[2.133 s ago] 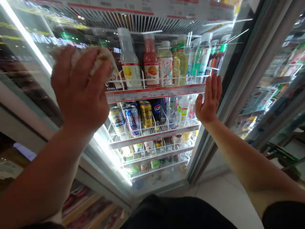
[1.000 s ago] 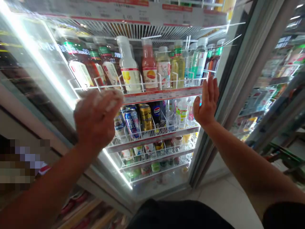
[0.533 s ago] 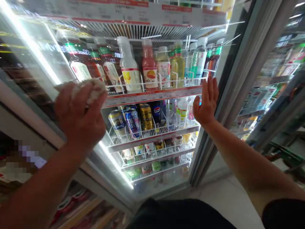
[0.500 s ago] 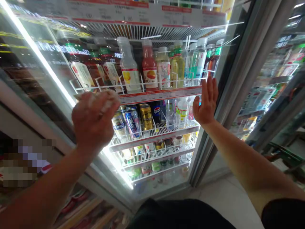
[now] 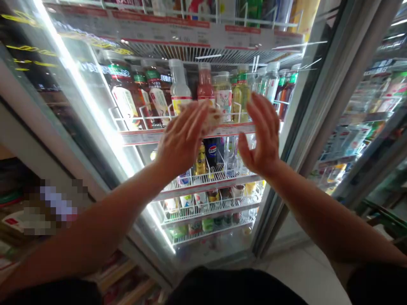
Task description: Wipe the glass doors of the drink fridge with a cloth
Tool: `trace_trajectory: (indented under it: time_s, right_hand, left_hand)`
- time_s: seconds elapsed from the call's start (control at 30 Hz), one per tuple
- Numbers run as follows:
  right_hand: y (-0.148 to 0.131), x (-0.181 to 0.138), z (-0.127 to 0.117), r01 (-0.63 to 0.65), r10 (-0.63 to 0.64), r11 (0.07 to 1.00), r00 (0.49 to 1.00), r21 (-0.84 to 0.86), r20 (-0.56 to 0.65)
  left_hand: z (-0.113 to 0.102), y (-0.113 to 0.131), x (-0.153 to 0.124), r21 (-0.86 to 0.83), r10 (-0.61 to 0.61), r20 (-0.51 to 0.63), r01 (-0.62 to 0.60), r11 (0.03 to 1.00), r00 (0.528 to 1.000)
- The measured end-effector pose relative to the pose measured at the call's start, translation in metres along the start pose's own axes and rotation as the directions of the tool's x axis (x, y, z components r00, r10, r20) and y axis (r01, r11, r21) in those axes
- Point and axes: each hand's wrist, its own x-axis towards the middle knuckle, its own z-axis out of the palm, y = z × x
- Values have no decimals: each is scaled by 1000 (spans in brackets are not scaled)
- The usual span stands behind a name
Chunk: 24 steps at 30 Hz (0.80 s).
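Observation:
My left hand (image 5: 182, 137) presses a crumpled pale cloth (image 5: 213, 117) flat against the glass door (image 5: 95, 84) of a lit drinks fridge, its fingers stretched out over the cloth. My right hand (image 5: 262, 133) is open just beside it, fingers spread, held at the glass near the door's right side. Behind the glass stand bottles (image 5: 179, 91) on an upper shelf and cans (image 5: 210, 150) on the shelf below.
A bright light strip (image 5: 95, 106) runs down the fridge's left side. Price labels (image 5: 187, 36) line the shelf edges. The door's metal frame (image 5: 313, 123) rises at the right, with another fridge (image 5: 375, 110) beyond. Pale floor tiles (image 5: 299, 275) lie at lower right.
My left hand has slid the cloth rightward across the glass to the middle. My right hand has left the door's right edge and moved left, close to my left hand.

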Motion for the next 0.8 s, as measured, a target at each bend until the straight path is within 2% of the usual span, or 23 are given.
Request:
trace_trajectory:
  time_s: [0.07, 0.13, 0.2, 0.33, 0.37, 0.43, 0.5, 0.6, 0.67, 0.8]
  right_hand:
    - [-24, 9, 4, 95, -108, 991, 984, 96, 139]
    - [-35, 7, 15, 166, -199, 972, 957, 165, 210]
    - [-35, -5, 26, 223, -260, 959, 938, 177, 231]
    - [-21, -28, 36, 325, -342, 939, 914, 112, 218]
    - [-17, -30, 35, 334, -346, 938, 917, 95, 200]
    - [-9, -27, 31, 303, -310, 950, 942, 72, 127]
    - [-2, -20, 27, 209, -212, 975, 976, 74, 47]
    - [1, -18, 28, 70, -73, 991, 997, 113, 22]
    - [-5, -29, 34, 87, -96, 987, 993, 132, 63]
    - [-22, -53, 44, 233, -247, 966, 960, 116, 133]
  left_hand:
    - [13, 16, -8, -89, 82, 21, -79, 993, 996]
    - [20, 23, -20, -135, 79, 28, -74, 988, 997]
    - [18, 19, -34, -127, 81, 8, -79, 989, 997]
    - [2, -1, -62, 30, 209, 6, -209, 977, 978]
    - [-1, -5, -68, 71, 200, 0, -200, 977, 980]
    - [-5, -12, -78, 127, 102, -10, -100, 987, 995]
    - [-5, -14, -84, 136, -31, 8, 30, 990, 999]
    - [0, -12, -88, 131, -137, 63, 128, 983, 989]
    - [3, -10, -88, 126, -169, 78, 159, 979, 982]
    - [4, -8, -88, 130, -188, 65, 179, 975, 980]
